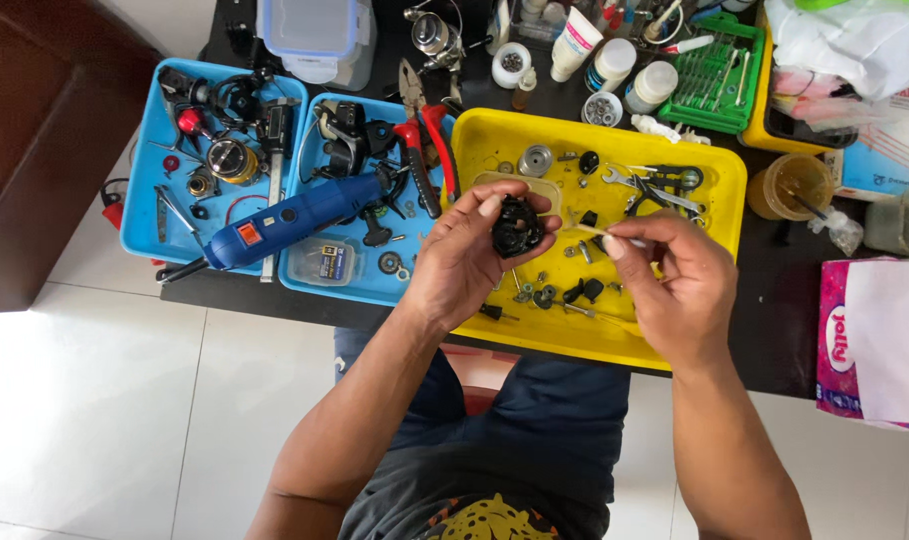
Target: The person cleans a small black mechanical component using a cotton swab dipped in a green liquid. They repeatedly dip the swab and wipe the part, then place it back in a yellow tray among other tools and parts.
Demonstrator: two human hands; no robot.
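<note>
From the head view, my left hand (464,255) is curled closed around a small black reel part (516,227), held above the yellow tray (719,170). My right hand (674,275) pinches a thin pale stick (606,234) (a swab, perhaps), its long axis lying level, tip pointing left at the part, just beside it.

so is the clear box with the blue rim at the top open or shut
Shut: the clear box has its blue-rimmed lid seated flat on top. Whether the latches are clipped, cannot tell.
</note>
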